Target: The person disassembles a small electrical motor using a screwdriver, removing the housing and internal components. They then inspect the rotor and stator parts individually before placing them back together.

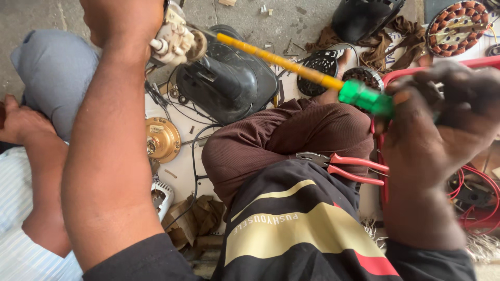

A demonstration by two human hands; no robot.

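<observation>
Black fan housing [229,78] sits on the floor ahead of the knees. Left hand [122,23] grips a small cream motor part [174,39] up top; right hand [442,125] is wrapped around a yellow-and-green screwdriver [307,73] pointing at it. Red pliers [344,165] rest on the lap.

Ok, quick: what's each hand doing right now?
Left hand: closed on a small cream plastic motor part with a brass gear.
Right hand: closed on a yellow-shafted, green-handled screwdriver.

A grey concrete floor [31,15] carries a white sheet [179,171]. On the sheet, below the left hand's grip, lie a round brass disc [162,139] and a black plastic motor housing [229,80]; a copper-wound stator [457,27] lies beyond the right hand's grip.
</observation>
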